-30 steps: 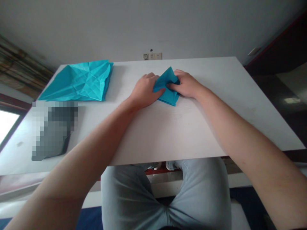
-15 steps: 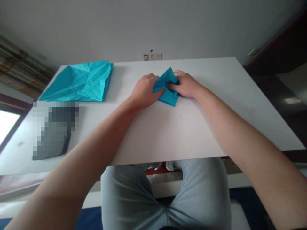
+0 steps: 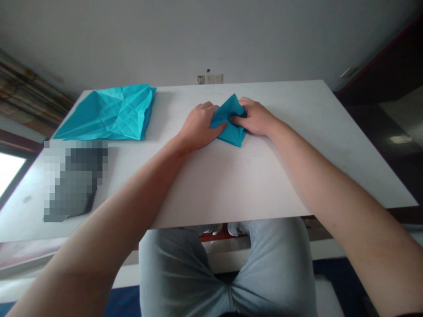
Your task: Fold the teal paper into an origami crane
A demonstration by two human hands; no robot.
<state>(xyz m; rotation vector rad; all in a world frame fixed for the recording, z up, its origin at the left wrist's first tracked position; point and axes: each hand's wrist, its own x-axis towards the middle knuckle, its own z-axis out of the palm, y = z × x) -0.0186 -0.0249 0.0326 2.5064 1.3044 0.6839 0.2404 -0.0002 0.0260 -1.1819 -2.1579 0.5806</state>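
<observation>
- I get dim light, brightest at the blown-out left window [image 3: 9,171].
- I see soft shadows on the tabletop [image 3: 211,189].
- My wide view stretches toward the edges, with a pixelated patch [image 3: 76,180] at left.

White bench [image 3: 211,185], with a grey smudge [image 3: 27,199] near the left edge. Toward the far left corner, a large turquoise sheet [image 3: 109,112], crossed by creases and layered along the right side. Just nearer, a flat, darkish object [image 3: 79,180], pixelated and too masked to identify. Behind, a plain grey wall [image 3: 211,35] with a row of three sockets [image 3: 209,79] close above the bench's far edge and a small dark hole [image 3: 208,71] over them. Off to the left, a patterned curtain [image 3: 29,97] and a bright window [image 3: 11,174]. Down below, a dark blue surface [image 3: 127,301].
</observation>
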